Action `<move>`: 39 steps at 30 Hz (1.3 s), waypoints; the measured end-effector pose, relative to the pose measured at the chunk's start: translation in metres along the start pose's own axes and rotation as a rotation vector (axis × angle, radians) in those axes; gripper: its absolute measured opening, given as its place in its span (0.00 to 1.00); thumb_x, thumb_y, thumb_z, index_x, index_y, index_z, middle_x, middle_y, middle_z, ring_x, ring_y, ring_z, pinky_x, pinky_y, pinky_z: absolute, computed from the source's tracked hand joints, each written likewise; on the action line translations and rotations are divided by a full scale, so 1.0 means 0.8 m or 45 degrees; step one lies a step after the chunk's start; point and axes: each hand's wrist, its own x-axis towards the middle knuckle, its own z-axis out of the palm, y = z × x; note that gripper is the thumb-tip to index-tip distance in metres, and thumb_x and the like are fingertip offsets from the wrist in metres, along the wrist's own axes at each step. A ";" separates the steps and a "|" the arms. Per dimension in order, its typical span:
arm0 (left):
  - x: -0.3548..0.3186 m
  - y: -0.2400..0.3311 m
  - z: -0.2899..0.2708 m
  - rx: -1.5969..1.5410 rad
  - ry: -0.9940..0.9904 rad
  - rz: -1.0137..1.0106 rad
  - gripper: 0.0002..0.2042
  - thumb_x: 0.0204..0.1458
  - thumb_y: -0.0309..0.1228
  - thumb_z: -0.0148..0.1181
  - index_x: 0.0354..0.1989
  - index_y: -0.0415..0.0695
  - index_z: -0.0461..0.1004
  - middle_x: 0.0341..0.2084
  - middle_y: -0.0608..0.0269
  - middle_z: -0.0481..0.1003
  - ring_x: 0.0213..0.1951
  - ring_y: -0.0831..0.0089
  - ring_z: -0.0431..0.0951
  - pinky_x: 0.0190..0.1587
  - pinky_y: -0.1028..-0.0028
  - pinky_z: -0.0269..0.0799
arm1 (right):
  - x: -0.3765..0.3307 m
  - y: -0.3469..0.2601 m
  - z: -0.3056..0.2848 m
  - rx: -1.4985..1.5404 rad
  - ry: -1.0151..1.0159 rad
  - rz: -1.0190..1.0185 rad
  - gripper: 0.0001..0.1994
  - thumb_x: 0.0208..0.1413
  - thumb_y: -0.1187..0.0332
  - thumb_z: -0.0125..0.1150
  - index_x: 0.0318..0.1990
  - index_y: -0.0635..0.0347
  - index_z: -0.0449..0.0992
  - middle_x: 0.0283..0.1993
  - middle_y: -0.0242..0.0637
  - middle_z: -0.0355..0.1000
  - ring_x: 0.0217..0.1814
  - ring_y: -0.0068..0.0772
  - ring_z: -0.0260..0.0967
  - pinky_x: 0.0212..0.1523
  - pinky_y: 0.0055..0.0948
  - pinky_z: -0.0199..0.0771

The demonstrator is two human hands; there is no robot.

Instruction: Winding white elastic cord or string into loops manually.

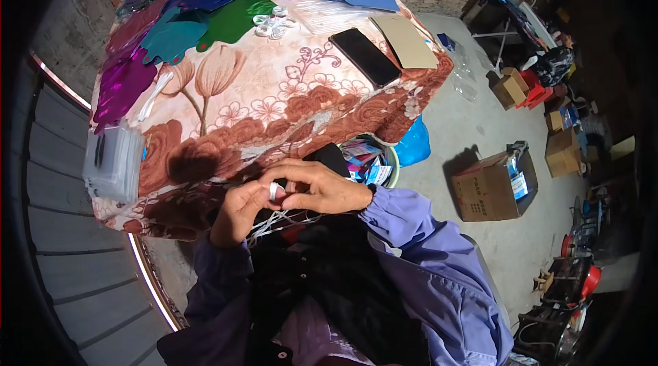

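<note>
at the near edge of the flowered table [274, 102], i watch my left hand [240, 208] and right hand [322, 188] pinch a small white ring [273, 191] over white strings [274, 223]; best keep the pinch firm, strings untangled.

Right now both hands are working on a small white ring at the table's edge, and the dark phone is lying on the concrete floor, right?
Not quite. The head view shows the phone lying on the floral tablecloth, not the floor. The left hand and right hand do hold the small white ring.
</note>
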 end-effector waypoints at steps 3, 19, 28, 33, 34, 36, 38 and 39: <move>0.002 -0.003 0.013 -0.073 0.176 -0.012 0.12 0.59 0.29 0.50 0.42 0.31 0.73 0.33 0.59 0.77 0.33 0.77 0.76 0.34 0.77 0.75 | 0.007 0.000 0.002 0.223 0.089 0.142 0.13 0.51 0.70 0.64 0.43 0.60 0.70 0.32 0.26 0.67 0.28 0.15 0.62 0.27 0.18 0.63; 0.021 -0.029 -0.001 0.286 0.939 0.440 0.07 0.54 0.20 0.54 0.41 0.39 0.70 0.33 0.65 0.72 0.33 0.80 0.72 0.37 0.80 0.71 | 0.129 0.005 -0.188 -0.879 0.728 -0.317 0.20 0.52 0.65 0.64 0.50 0.58 0.65 0.40 0.42 0.70 0.39 0.28 0.68 0.37 0.28 0.68; -0.041 -0.181 -0.066 0.329 0.640 -0.231 0.06 0.53 0.24 0.54 0.39 0.37 0.72 0.31 0.61 0.76 0.33 0.78 0.77 0.33 0.79 0.71 | -0.059 0.103 -0.045 -0.271 0.161 0.457 0.07 0.53 0.76 0.61 0.39 0.66 0.76 0.34 0.32 0.76 0.35 0.22 0.72 0.37 0.23 0.74; -0.051 -0.270 -0.085 1.150 0.507 -0.028 0.16 0.43 0.29 0.65 0.42 0.42 0.73 0.42 0.52 0.74 0.46 0.56 0.74 0.47 0.65 0.70 | -0.143 0.197 0.022 -0.833 -0.258 0.323 0.24 0.39 0.74 0.68 0.49 0.60 0.73 0.52 0.44 0.68 0.56 0.45 0.65 0.59 0.37 0.62; -0.061 -0.286 -0.078 1.449 0.584 0.013 0.24 0.38 0.34 0.69 0.47 0.46 0.72 0.52 0.53 0.67 0.54 0.53 0.66 0.52 0.62 0.65 | -0.158 0.216 0.023 -0.987 -0.251 0.163 0.21 0.38 0.68 0.69 0.45 0.58 0.75 0.45 0.44 0.71 0.49 0.49 0.67 0.51 0.42 0.68; -0.083 -0.307 -0.082 1.748 0.430 -0.071 0.29 0.36 0.38 0.70 0.51 0.48 0.70 0.55 0.52 0.62 0.58 0.52 0.61 0.54 0.61 0.63 | -0.185 0.254 0.002 -0.926 -0.172 0.279 0.16 0.39 0.68 0.68 0.38 0.58 0.75 0.39 0.45 0.72 0.44 0.49 0.68 0.48 0.42 0.69; -0.107 -0.322 -0.093 1.679 0.476 0.043 0.26 0.37 0.38 0.69 0.48 0.47 0.71 0.54 0.52 0.63 0.56 0.52 0.64 0.54 0.60 0.62 | -0.222 0.275 -0.046 -1.268 0.000 0.447 0.07 0.43 0.69 0.60 0.31 0.59 0.73 0.29 0.45 0.72 0.37 0.51 0.70 0.38 0.44 0.70; -0.119 -0.327 -0.101 1.668 0.501 0.120 0.25 0.38 0.39 0.69 0.46 0.47 0.72 0.53 0.51 0.64 0.55 0.52 0.65 0.54 0.60 0.62 | -0.246 0.276 -0.073 -1.262 0.074 0.666 0.05 0.46 0.69 0.58 0.29 0.60 0.73 0.29 0.46 0.71 0.35 0.54 0.70 0.35 0.48 0.69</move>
